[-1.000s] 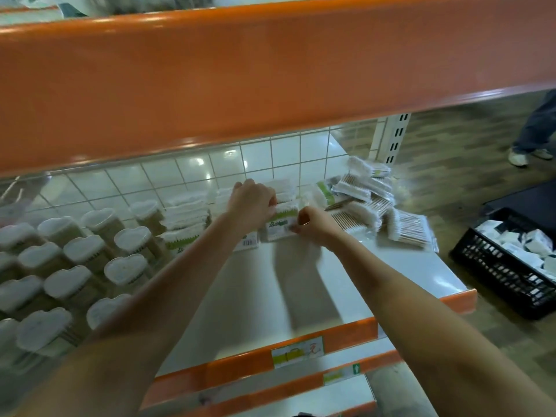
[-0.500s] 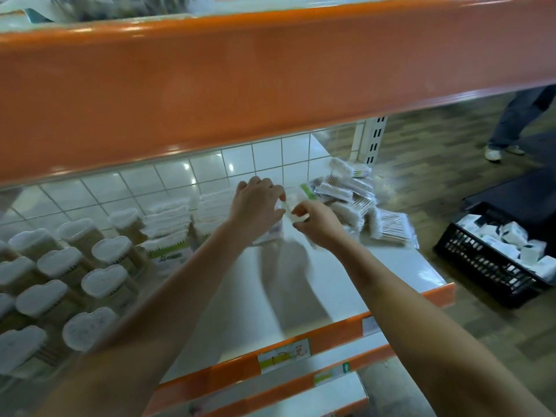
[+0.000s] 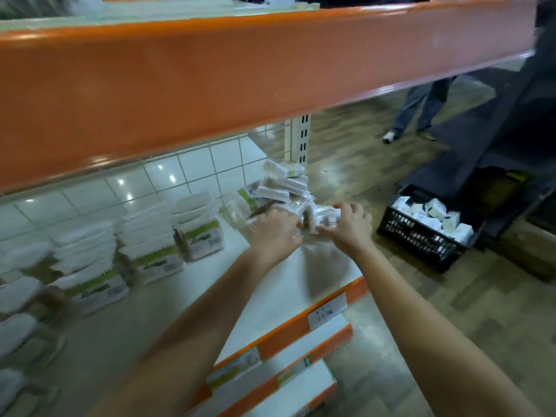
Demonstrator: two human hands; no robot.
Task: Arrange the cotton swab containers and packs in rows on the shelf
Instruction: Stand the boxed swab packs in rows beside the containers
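A loose heap of clear cotton swab packs (image 3: 282,183) lies at the right end of the white shelf (image 3: 168,305). Both my hands are at its front. My left hand (image 3: 275,233) curls over packs at the heap's lower left. My right hand (image 3: 349,225) grips a clear swab pack (image 3: 326,215) from the right side. Left of the hands, three stacks of green-labelled swab packs (image 3: 197,228) stand in a row along the tiled back wall. Round white-lidded swab containers (image 3: 18,293) fill the far left, blurred.
The orange beam of the upper shelf (image 3: 240,73) crosses the top of the view. A black crate (image 3: 421,239) with white boxes sits on the floor to the right. A person's legs (image 3: 418,109) stand beyond it. Orange shelf edges with price labels (image 3: 326,311) run below.
My hands left the green-labelled stacks and moved right to the loose heap of clear packs. The view swung right with them, and my right hand has taken hold of a pack.
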